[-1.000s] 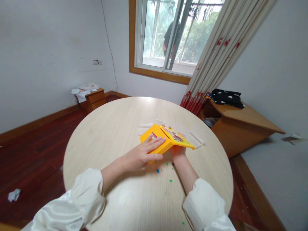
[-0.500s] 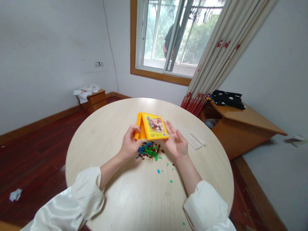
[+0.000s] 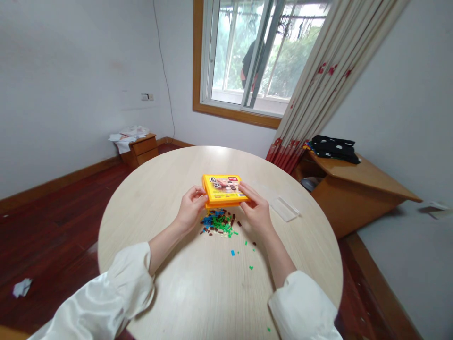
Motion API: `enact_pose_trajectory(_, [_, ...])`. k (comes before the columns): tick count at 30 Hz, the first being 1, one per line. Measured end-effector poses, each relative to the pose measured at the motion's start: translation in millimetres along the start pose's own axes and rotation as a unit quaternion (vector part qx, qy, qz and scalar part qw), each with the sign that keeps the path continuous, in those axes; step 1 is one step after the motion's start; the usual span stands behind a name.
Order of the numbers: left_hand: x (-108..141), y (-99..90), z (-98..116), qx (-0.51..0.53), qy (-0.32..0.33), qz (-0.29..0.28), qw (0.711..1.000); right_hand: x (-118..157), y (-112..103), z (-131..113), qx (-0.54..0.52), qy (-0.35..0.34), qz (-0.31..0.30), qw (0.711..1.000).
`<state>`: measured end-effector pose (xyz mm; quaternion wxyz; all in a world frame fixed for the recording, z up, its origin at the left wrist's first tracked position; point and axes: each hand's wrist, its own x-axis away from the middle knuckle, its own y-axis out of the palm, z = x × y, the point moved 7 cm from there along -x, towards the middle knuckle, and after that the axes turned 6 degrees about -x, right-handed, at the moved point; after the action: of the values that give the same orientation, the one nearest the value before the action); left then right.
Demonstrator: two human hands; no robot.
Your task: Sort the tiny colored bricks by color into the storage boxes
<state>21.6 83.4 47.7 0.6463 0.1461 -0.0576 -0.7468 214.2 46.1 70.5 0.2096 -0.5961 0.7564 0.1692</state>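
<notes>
A flat yellow box [image 3: 226,190] with a printed lid is held above the table, its lid now lying nearly flush over the base. My left hand [image 3: 193,208] pinches its left edge. Around the right edge, my right hand [image 3: 256,208] has its fingers on top and its thumb below. Just under and in front of the box lies a pile of small blue, green, brown and cream bricks [image 3: 220,224]. A loose blue piece [image 3: 232,253] and several tiny green pieces sit nearer to me.
The round pale table [image 3: 198,293] also bears a clear plastic tray [image 3: 285,209] on the right. Beyond it stand a wooden desk [image 3: 368,182] with dark cloth and a small cabinet [image 3: 144,148] with papers.
The box's raised lid has come down over the base, and the box lies flatter. My right hand turned from palm-up with spread fingers to gripping the box's right edge.
</notes>
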Motion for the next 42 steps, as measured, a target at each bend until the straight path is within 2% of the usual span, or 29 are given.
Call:
enact_pose_trajectory(3, [-8.0,-6.8,-7.3,-0.063,-0.001,-0.001,0.998,2.5,-4.6,-4.2,0.067,-0.045,0.036,0.996])
enact_pose_trajectory(6, [-11.6,-8.5,-11.5,-0.097,-0.020,-0.025,0.995,2.2,-18.1,-4.5,0.082,-0.040,0.110,0.990])
enact_pose_trajectory(8, [-9.9,-5.1,-12.5,-0.100,-0.047,-0.059,0.992,1.1,-23.3,-5.0,0.062,-0.034,0.133,0.989])
enact_pose_trajectory(11, [-5.6,0.9,-8.1,-0.109,-0.058,-0.099,0.987,-0.3,-19.8,-7.4,0.012,-0.035,0.117,0.992])
enact_pose_trajectory(13, [-5.1,1.7,-4.6,-0.124,-0.045,-0.104,0.986,0.3,-13.8,-8.6,-0.014,-0.033,0.098,0.995])
enact_pose_trajectory(17, [-10.0,-3.6,-5.7,-0.127,-0.035,-0.073,0.989,2.7,-5.5,-7.3,-0.046,-0.021,0.084,0.995])
enact_pose_trajectory(22, [-14.7,-10.6,-9.5,-0.125,-0.036,-0.036,0.991,2.1,-5.6,-0.8,-0.054,-0.001,0.080,0.995])
enact_pose_trajectory(27, [-21.7,-22.2,-2.9,-0.139,0.013,0.003,0.990,0.7,-3.9,6.4,-0.078,0.025,0.062,0.995])
enact_pose_trajectory(31, [-36.6,-53.9,5.5,-0.162,0.042,0.081,0.983,-0.1,-4.8,21.8,-0.052,0.048,0.059,0.996])
enact_pose_trajectory(34, [-50.9,-95.7,9.0,-0.181,0.039,0.168,0.968,1.9,-2.0,38.0,0.076,0.054,0.016,0.996])
enact_pose_trajectory(36, [-59.4,-126.8,5.9,-0.218,0.008,0.221,0.951,5.8,6.9,47.3,0.185,0.036,-0.053,0.981])
enact_pose_trajectory(38, [-65.9,-154.9,0.7,-0.306,-0.040,0.255,0.916,11.5,16.0,55.7,0.276,0.024,-0.111,0.954])
enact_pose_trajectory(42, [-71.0,-192.1,-4.2,-0.366,-0.057,0.294,0.881,19.3,28.0,64.4,0.358,0.014,-0.169,0.918])
